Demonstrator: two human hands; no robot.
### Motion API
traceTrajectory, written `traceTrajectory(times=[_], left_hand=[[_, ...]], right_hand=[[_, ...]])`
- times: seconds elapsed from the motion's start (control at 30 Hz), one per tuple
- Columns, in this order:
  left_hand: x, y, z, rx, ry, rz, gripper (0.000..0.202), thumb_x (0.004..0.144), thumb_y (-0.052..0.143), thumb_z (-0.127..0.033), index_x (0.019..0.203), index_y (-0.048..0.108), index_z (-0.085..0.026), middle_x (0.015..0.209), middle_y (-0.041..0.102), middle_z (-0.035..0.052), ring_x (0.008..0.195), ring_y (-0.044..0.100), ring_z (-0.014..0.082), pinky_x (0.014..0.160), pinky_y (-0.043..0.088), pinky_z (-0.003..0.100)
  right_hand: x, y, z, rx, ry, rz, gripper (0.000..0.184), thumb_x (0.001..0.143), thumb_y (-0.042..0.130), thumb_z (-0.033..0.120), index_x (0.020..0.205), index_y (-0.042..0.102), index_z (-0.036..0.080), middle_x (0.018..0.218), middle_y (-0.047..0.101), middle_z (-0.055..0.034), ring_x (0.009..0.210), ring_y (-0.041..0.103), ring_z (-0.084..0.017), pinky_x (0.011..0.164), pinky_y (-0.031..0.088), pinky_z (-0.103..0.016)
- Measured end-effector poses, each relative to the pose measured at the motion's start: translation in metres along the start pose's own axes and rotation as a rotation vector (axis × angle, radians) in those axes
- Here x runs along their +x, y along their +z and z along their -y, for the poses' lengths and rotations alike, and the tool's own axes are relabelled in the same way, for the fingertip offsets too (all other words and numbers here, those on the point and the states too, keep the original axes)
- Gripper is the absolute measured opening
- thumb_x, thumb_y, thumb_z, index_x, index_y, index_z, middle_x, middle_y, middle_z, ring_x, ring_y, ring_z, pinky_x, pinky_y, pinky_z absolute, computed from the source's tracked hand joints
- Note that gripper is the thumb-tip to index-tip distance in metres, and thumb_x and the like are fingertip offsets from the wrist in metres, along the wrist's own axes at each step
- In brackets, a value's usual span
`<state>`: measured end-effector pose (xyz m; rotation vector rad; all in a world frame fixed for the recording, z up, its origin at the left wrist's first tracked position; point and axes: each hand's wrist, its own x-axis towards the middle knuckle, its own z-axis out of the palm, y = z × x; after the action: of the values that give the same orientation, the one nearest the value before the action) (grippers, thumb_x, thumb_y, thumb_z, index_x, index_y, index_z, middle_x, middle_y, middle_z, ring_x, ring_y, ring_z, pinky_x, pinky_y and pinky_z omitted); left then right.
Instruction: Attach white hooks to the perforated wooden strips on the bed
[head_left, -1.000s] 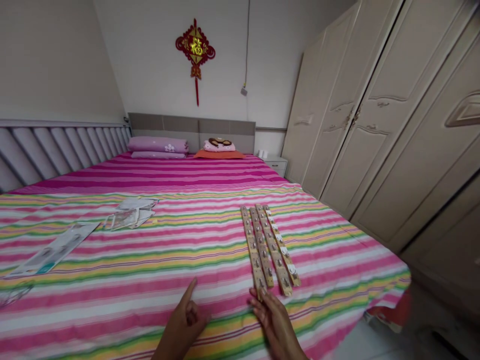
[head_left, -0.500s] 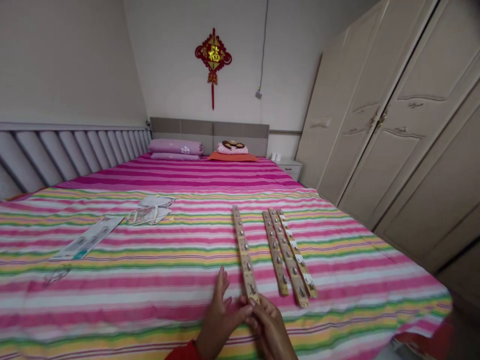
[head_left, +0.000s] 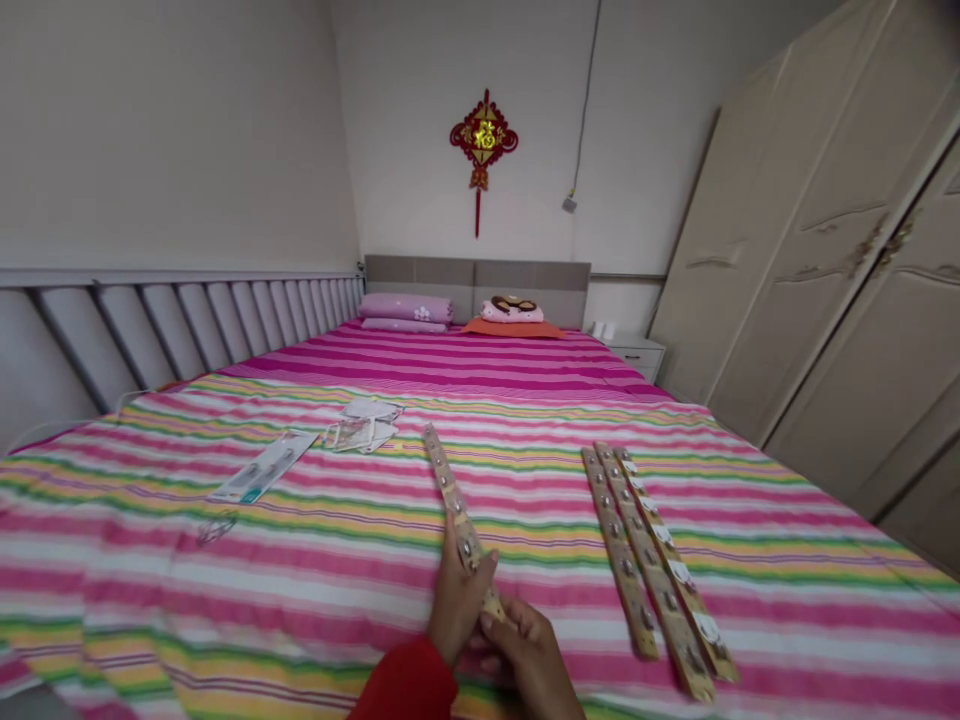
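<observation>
- The fingers point(head_left: 448, 548) of the left hand point(head_left: 459, 600) are closed around the near end of a wooden hook rail point(head_left: 448, 492), gripping it from its left side.
- The right hand point(head_left: 529, 650) is curled shut on the same end, touching the left.
- The rail slants away over the striped bed sheet point(head_left: 337, 560), with its far end near the paper packets point(head_left: 364, 432).
- Three more hook rails point(head_left: 649, 560) lie side by side on the bed, well apart to the right.
- A flat package point(head_left: 261, 468) lies off to the left.
</observation>
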<state>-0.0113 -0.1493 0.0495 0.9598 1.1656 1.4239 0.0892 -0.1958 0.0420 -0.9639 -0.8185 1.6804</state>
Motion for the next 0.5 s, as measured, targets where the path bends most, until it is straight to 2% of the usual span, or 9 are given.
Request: traceTrajectory(times=[0.17, 0.27, 0.4, 0.5], left_hand=[[0.022, -0.007, -0.005, 0.013, 0.025, -0.069, 0.092, 0.070, 0.071, -0.040, 0.147, 0.024, -0.022, 0.113, 0.061, 0.0090, 0.093, 0.061, 0.0193, 0.077, 0.048, 0.025], [0.037, -0.006, -0.003, -0.028, -0.002, -0.075, 0.085, 0.072, 0.068, -0.041, 0.145, 0.029, -0.022, 0.100, 0.064, 0.0060, 0.082, 0.061, 0.0170, 0.071, 0.048, 0.025], [0.056, -0.009, -0.001, -0.199, -0.079, -0.043, 0.074, 0.072, 0.069, -0.045, 0.136, 0.041, -0.023, 0.078, 0.061, -0.0008, 0.066, 0.060, 0.0130, 0.065, 0.049, 0.024], [0.071, -0.019, -0.003, -0.378, -0.148, 0.002, 0.060, 0.068, 0.073, -0.044, 0.119, 0.054, -0.021, 0.074, 0.061, -0.0005, 0.067, 0.061, 0.0132, 0.071, 0.051, 0.027]], right_hand=[[0.013, 0.014, -0.003, -0.028, 0.006, -0.060, 0.042, 0.053, 0.084, 0.046, 0.075, 0.069, 0.014, 0.060, 0.069, -0.0033, 0.048, 0.061, -0.014, 0.047, 0.046, -0.022], [0.021, 0.019, 0.001, -0.017, -0.013, -0.087, 0.042, 0.050, 0.085, 0.044, 0.073, 0.069, 0.013, 0.060, 0.070, -0.0041, 0.049, 0.063, -0.015, 0.047, 0.047, -0.023], [0.031, 0.023, 0.011, -0.018, -0.038, -0.107, 0.037, 0.051, 0.085, 0.039, 0.071, 0.069, 0.012, 0.060, 0.070, -0.0035, 0.048, 0.062, -0.014, 0.045, 0.046, -0.021], [0.039, 0.029, 0.017, 0.004, -0.046, -0.116, 0.033, 0.051, 0.085, 0.035, 0.070, 0.069, 0.012, 0.060, 0.070, -0.0032, 0.049, 0.063, -0.014, 0.047, 0.047, -0.022]])
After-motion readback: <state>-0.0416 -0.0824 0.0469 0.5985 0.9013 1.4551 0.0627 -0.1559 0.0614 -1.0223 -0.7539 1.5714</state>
